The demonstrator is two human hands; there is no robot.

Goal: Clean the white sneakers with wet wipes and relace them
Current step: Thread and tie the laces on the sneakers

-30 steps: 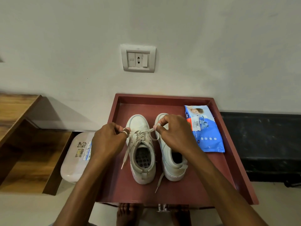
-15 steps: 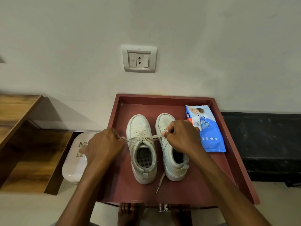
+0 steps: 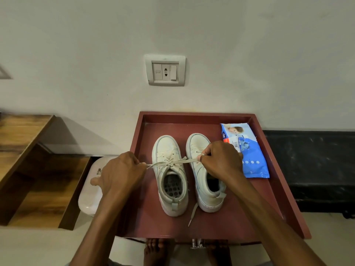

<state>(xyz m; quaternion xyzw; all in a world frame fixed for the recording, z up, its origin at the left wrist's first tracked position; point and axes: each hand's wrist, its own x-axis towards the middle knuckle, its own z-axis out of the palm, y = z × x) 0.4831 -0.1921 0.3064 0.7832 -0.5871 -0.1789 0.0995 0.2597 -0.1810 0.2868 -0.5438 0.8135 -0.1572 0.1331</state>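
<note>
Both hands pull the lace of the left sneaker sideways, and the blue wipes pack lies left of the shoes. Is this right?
No. The head view shows the blue wipes pack lying to the right, beside the right sneaker. The rest holds.

**Person, head view.** The left hand and right hand were bare, as were both forearms along their whole visible length, from the fingers to the lower edge of the view. The forearms appeared long and lean, broadening toward the camera. A small pale mark lay at the right forefinger; whether it was a ring or a turn of lace could not be told. Lower down, the left foot and right foot were bare. The left foot's toes showed plainly; the right foot lay in shadow.
</note>
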